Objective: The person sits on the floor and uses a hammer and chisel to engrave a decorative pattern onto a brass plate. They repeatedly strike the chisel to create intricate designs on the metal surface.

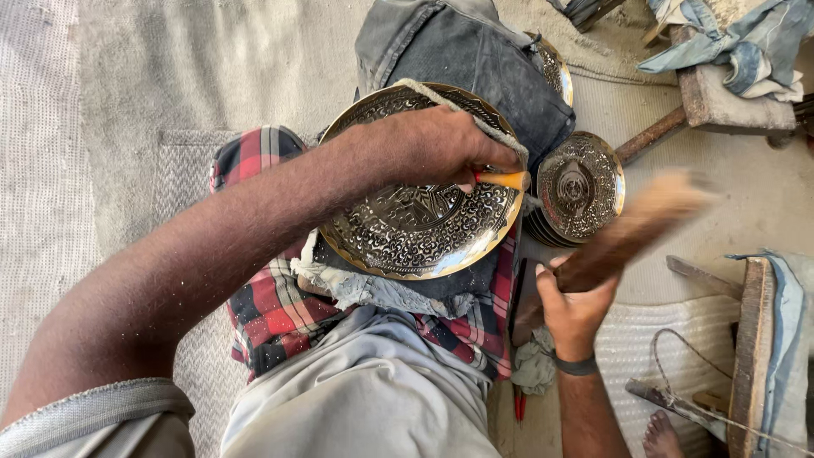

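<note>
A large round brass plate (398, 237) with dark engraved patterns rests tilted on my lap, over a grey cloth and a red checked wrap. My left hand (441, 148) is closed on a small chisel with an orange handle (507, 180), its tip set on the plate's engraved face. My right hand (575, 309) grips a wooden mallet (636, 229), raised to the right of the plate and blurred by motion. A cord runs over the plate's upper rim.
A stack of smaller engraved brass plates (579, 188) lies just right of the big plate, another plate edge (555, 68) behind a dark cloth bundle. Wooden blocks and rags sit at right, a red-handled tool (519, 403) on the floor, a bare foot (663, 434) lower right.
</note>
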